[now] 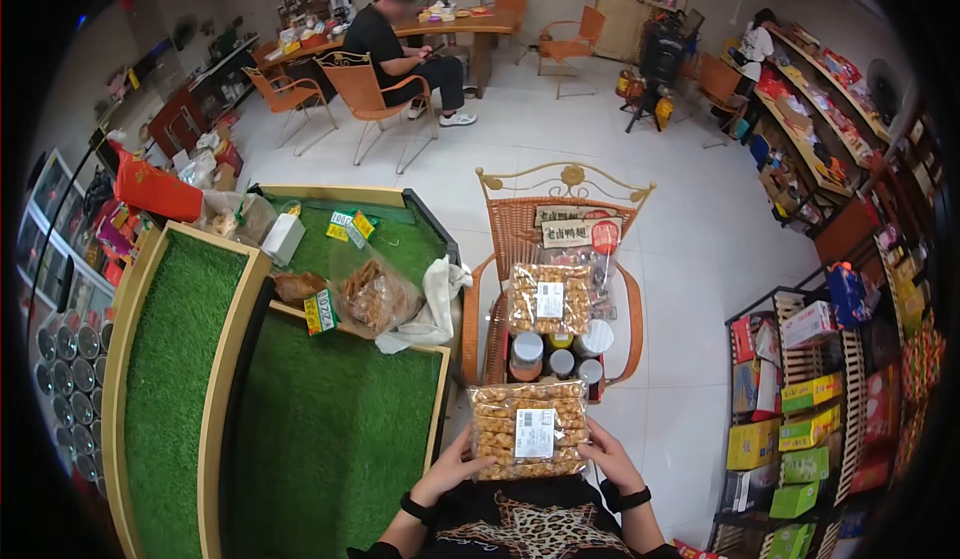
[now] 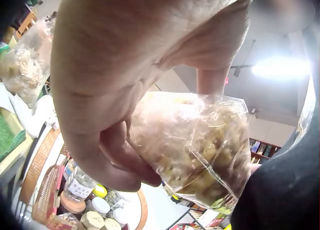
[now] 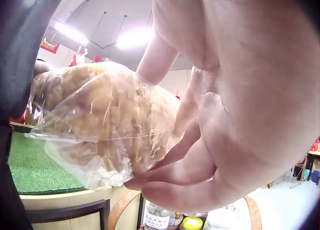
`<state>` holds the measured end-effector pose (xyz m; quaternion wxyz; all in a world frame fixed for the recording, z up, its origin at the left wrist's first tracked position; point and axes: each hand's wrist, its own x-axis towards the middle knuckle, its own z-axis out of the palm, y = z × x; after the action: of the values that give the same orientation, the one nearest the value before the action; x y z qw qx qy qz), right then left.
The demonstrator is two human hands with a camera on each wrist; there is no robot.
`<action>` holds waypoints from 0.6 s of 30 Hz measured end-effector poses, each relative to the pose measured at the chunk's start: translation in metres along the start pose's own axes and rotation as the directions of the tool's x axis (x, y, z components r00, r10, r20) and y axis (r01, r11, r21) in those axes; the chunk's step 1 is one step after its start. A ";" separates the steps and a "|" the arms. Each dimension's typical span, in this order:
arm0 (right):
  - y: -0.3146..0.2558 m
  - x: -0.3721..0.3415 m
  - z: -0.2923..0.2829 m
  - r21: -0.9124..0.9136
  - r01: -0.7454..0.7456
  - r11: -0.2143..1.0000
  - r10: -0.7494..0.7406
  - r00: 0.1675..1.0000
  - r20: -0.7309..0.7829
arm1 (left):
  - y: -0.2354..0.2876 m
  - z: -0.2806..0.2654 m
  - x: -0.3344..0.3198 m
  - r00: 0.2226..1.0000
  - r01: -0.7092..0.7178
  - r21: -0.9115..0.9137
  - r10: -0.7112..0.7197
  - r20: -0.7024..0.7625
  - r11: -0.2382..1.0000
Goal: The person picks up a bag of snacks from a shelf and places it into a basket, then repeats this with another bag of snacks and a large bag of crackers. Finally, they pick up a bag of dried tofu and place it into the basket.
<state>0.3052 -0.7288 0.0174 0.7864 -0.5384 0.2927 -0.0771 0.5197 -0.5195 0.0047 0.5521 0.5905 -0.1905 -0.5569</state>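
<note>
Both hands hold a clear plastic packet of golden-brown fried snack pieces (image 1: 490, 414) with a white label, close in front of the chest. The left hand (image 1: 452, 471) grips its left side, thumb on the upper face; in the left wrist view the fingers of that hand (image 2: 115, 85) curl beneath the packet (image 2: 205, 155). From the other side, the right hand (image 1: 612, 459) grips the right end. The right wrist view has this hand (image 3: 245, 105) with its fingers under the crinkled wrap of the packet (image 3: 110, 105). A similar packet (image 1: 574, 289) lies ahead on the chair, beyond several lidded jars (image 1: 526, 355).
The wicker armchair (image 1: 632, 324) bears printed bags (image 1: 570, 233) too. At left stands a green-turfed display stand (image 1: 330, 409) with a bagged brown food (image 1: 375, 294) and a white cloth (image 1: 437, 304). Shelves of boxed goods (image 1: 805, 429) stand right. A seated person (image 1: 385, 49) is farther back.
</note>
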 end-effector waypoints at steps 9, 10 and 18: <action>-0.057 0.113 -0.064 -0.025 0.120 0.992 -0.119 0.992 0.027 | 0.085 0.018 0.115 0.977 -0.179 -0.097 0.165 -0.135 0.979; -0.058 0.128 -0.075 -0.130 0.114 0.985 -0.118 0.993 -0.017 | 0.089 0.018 0.133 0.975 -0.206 -0.116 0.194 -0.110 0.972; -0.117 0.204 -0.128 -0.201 0.215 0.956 -0.220 0.976 -0.003 | 0.129 0.021 0.247 0.948 -0.266 0.022 0.266 -0.175 0.964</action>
<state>0.4249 -0.9685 0.0130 0.7114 -0.6425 0.2480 -0.1399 0.6272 -0.7772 0.0106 0.6372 0.6061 -0.2181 -0.4232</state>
